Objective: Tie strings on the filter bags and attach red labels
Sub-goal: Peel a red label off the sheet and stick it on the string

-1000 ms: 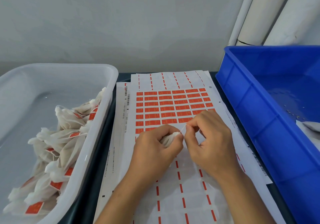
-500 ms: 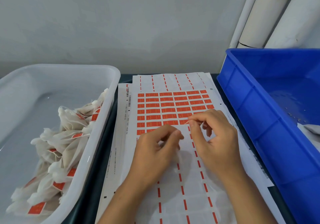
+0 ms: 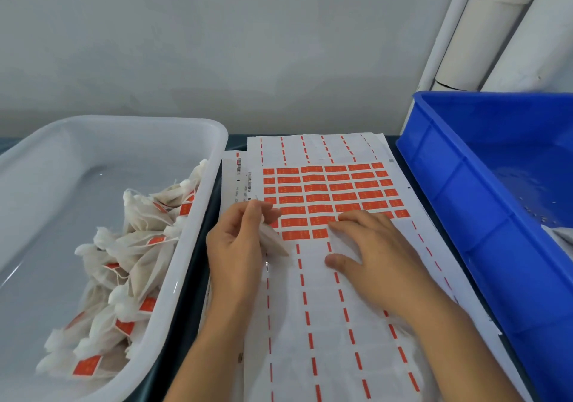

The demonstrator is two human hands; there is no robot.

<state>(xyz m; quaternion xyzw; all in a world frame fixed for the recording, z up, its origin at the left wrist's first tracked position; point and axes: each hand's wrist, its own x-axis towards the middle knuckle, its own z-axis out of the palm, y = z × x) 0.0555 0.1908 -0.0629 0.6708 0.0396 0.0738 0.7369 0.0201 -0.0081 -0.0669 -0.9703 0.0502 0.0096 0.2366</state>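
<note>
My left hand (image 3: 235, 246) grips a white filter bag (image 3: 274, 240) over the left side of the label sheet (image 3: 335, 308); the bag's tip sticks out toward the right below my fingers. My right hand (image 3: 372, 255) lies on the sheet with its fingers spread, fingertips at the lowest rows of red labels (image 3: 328, 196). I cannot make out the string. Several finished bags with red labels (image 3: 136, 262) are piled in the white tub (image 3: 192, 277) on the left.
A blue crate (image 3: 483, 221) stands at the right, with a white bag partly showing at its right edge. More peeled sheets lie under the top one. White rolls (image 3: 483, 38) lean in the back right corner against the wall.
My hands have come apart. The left hand carried the bag left and slightly up; the right hand dropped flat onto the sheet by the lowest red labels.
</note>
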